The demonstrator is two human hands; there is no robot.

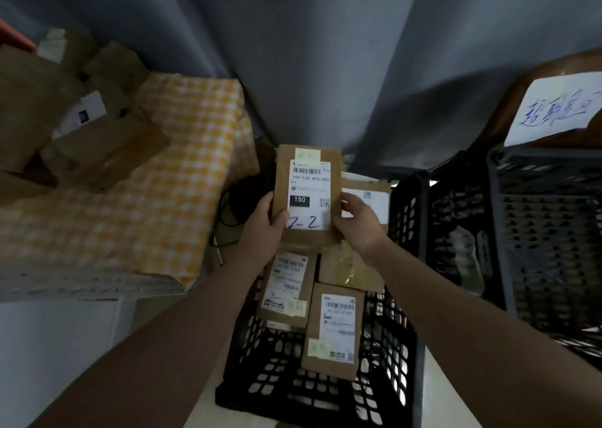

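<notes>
Nearest, a black slatted crate (286, 385) holds several brown parcels. One labelled parcel (332, 330) lies toward the near right. A second labelled parcel (286, 287) lies just left of it and a little farther off. A plain taped parcel (351, 268) sits beyond them on the right.

Above the crate's far half, both hands hold up the brown parcel (308, 196), upright, its white label facing the camera with "2-2" handwritten at the bottom. The left hand (260, 228) grips the lower left edge: its thumb presses on the label's corner and its fingers (268, 199) wrap behind the parcel. The right hand (358, 225) grips the lower right edge, fingers (350, 199) curled round the side and close together. Just behind that hand lies another parcel (371, 199); I cannot tell whether the hand touches it.

To the right stands a second black crate (456, 232), and beyond it a grey crate (547, 232) under a handwritten paper sign (553, 108). To the left, cardboard boxes (97, 147) rest on a yellow checked cloth (163, 199). A grey curtain (325, 52) hangs behind.
</notes>
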